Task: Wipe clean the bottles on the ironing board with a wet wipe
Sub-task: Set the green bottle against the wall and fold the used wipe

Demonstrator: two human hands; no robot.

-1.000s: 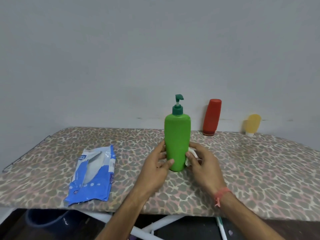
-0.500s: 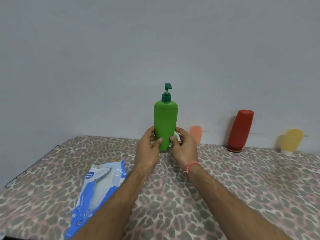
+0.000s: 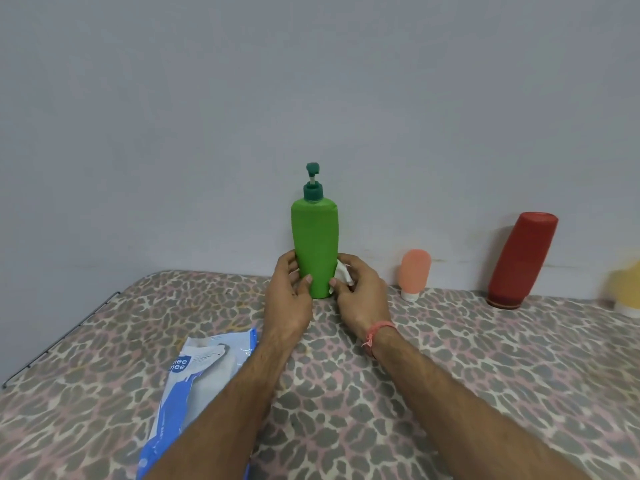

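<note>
A green pump bottle (image 3: 314, 244) stands upright at the far edge of the leopard-print ironing board (image 3: 450, 368), close to the wall. My left hand (image 3: 288, 296) wraps its lower left side. My right hand (image 3: 360, 295) presses a crumpled white wet wipe (image 3: 343, 276) against the bottle's lower right side. To the right stand a small peach tube (image 3: 414, 271) on its white cap, a dark red bottle (image 3: 522, 259) upside down and leaning on the wall, and a yellow tube (image 3: 627, 292) cut by the frame edge.
A blue and white wet-wipe pack (image 3: 194, 386) lies flat on the board at the near left, partly under my left forearm. The grey wall (image 3: 311, 98) rises right behind the bottles. The board's left edge (image 3: 59, 341) has a thin metal rim.
Both hands have carried the green bottle away from me to the board's far edge by the wall. The view has moved closer, and the peach tube has come into sight.
</note>
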